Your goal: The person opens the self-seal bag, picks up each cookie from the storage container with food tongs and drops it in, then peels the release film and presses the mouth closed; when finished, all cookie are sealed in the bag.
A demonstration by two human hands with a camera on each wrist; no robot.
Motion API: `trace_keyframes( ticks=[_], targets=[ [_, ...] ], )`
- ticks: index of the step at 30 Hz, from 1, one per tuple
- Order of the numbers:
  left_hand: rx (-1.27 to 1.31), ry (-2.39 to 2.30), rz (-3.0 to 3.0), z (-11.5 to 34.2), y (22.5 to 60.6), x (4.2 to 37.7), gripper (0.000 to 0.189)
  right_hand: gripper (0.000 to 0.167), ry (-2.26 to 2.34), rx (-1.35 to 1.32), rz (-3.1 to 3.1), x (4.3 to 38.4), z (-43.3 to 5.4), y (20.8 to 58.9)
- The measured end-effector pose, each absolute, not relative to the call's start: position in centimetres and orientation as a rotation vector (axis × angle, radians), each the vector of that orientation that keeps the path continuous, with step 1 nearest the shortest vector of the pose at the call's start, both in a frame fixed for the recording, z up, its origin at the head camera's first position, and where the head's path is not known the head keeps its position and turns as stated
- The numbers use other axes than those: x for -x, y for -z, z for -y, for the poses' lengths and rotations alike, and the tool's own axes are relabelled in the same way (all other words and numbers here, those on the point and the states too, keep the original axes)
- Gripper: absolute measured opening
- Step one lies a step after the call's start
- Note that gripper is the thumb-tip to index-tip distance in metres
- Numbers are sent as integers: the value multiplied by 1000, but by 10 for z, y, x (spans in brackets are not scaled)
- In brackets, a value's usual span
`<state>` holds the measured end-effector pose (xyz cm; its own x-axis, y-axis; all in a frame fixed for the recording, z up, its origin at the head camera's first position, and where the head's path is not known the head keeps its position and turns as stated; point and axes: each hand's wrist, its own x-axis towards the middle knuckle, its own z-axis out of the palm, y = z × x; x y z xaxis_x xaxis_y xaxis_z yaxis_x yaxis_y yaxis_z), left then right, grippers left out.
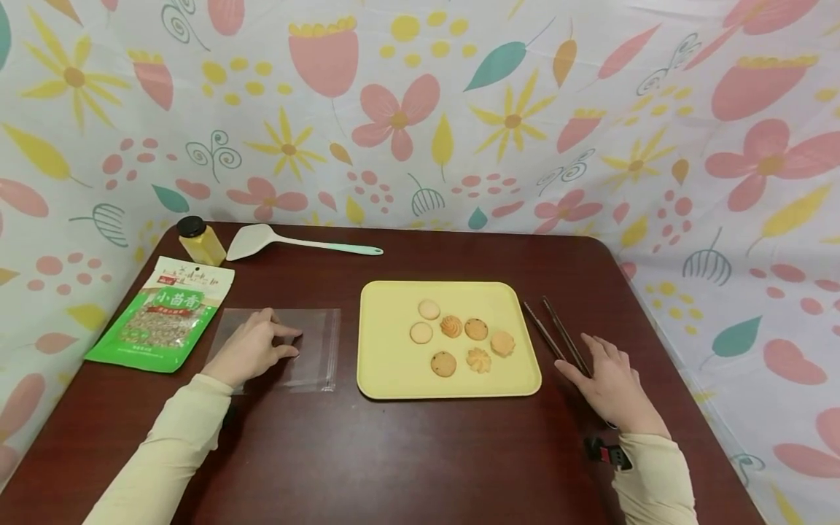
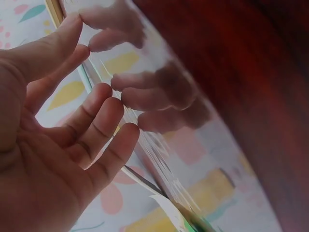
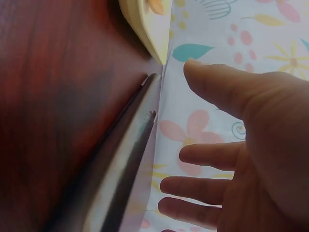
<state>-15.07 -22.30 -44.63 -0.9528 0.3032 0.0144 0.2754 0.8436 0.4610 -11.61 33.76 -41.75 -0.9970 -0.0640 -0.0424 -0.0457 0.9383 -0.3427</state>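
Note:
My left hand (image 1: 252,348) is over a clear plastic bag (image 1: 319,350) lying flat on the table. In the left wrist view, its fingertips (image 2: 128,130) are right at the bag's shiny surface, which mirrors them; the fingers are spread and loosely bent. On the other side, my right hand (image 1: 613,383) hovers with relaxed fingers above metal tongs (image 1: 551,332). The right wrist view has the thumb and fingers apart from the tongs (image 3: 128,159), with nothing between them. Between the hands sits a yellow tray (image 1: 387,364) bearing several cookies (image 1: 451,326) of different shapes.
At the left, a green and white seasoning pouch (image 1: 160,317) lies flat. Behind it stands a small yellow jar with a black lid (image 1: 201,240). A white spatula (image 1: 295,240) with a mint handle lies along the back edge. Patterned cloth (image 1: 394,109) hangs behind the table.

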Motion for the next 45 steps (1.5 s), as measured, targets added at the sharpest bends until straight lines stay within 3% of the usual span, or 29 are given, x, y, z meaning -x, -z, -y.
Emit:
trace_keyframes(
  ticks=[22,45],
  targets=[
    [-561,-719,-3075,222,454,156,11,84,521,80,-3053,116,-328,433],
    [-662,-698,-3232,219,453,159,8,77,542,66,-3066,113,-328,439]
  ],
)
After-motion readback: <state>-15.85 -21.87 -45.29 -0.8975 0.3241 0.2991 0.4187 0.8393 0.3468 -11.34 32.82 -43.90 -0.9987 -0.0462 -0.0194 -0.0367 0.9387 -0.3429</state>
